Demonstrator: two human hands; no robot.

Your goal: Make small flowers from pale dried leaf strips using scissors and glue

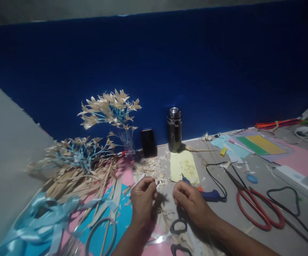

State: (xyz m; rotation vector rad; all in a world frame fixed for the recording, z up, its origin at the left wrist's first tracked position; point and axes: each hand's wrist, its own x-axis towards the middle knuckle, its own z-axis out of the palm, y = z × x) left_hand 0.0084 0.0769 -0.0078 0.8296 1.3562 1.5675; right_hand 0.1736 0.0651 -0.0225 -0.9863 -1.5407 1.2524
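My left hand [144, 199] is closed, thumb and fingers pressed together over the tabletop. Small pale scraps lie by its fingertips, and whatever it may pinch is too small to make out. Across a narrow gap, my right hand [191, 201] is curled too, its fingertips hidden from view. Just behind and beside the right hand lies a blue glue gun [211, 195], partly covered by it. Black-handled scissors [179, 226] rest below, between my forearms. Beyond the hands is a yellow paper sheet [184, 165] with bits on it.
Dried-leaf flowers [113, 106] on blue stems stand at the left, above dried husks [71, 177] and light-blue ribbon [52, 217]. A phone [148, 143] and a flask [174, 131] stand by the blue wall. Red-handled scissors [260, 209], cords and a power strip [300, 183] lie right.
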